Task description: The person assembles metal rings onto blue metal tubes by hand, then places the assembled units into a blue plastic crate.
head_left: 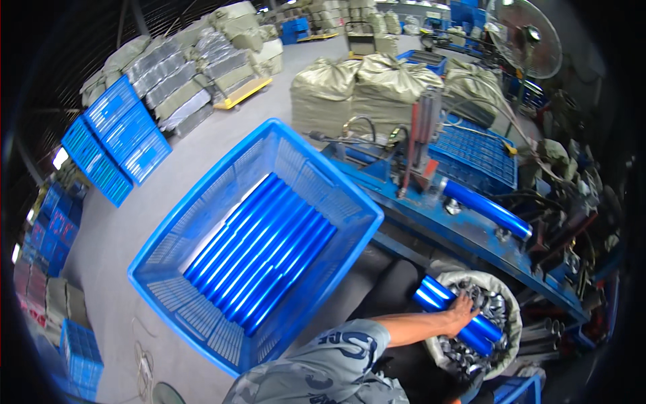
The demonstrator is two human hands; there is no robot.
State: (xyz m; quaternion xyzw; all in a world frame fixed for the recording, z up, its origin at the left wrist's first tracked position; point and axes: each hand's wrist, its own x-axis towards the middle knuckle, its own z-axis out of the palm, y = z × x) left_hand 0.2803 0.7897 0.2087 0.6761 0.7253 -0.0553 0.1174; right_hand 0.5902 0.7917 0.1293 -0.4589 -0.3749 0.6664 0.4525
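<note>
My left hand (461,316) reaches across to the right, its fingers closed over two shiny blue metal tubes (479,334). The tubes lie slantwise above a pale woven sack (513,323) filled with small silvery metal pieces (496,306). Just below the sack, at the lower edge, a dark, shadowed shape looks like part of my right hand (471,390); its fingers cannot be made out. A large blue plastic crate (323,165) to the left holds several similar blue tubes (262,249) side by side. Another blue tube (488,209) rests on the blue machine bench.
The blue machine bench (431,215) runs along the right, with an upright red and grey fixture (422,145). Full woven sacks (323,94) stand behind it. A fan (528,37) is at the far right. Stacked blue crates (118,138) and wrapped bundles (161,74) stand far left.
</note>
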